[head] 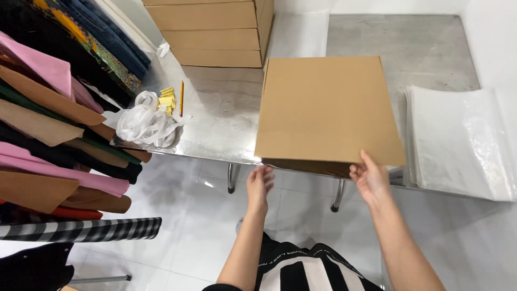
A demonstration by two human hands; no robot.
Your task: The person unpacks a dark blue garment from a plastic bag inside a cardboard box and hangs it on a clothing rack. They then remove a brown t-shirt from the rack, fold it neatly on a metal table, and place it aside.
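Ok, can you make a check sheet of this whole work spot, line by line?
Surface: shiny metal table, reflective.
Job's things: flat brown cardboard box, near edge overhanging the table's front.
Clutter: bunched white plastic straps, yellow tags, pencil, stack of clear plastic bags.
Grippers: right hand grips the box's near edge; left hand open at its near left corner.
Cables: nothing seen.
Surroundings: stacked cardboard boxes, piled folded fabrics, white tiled floor.
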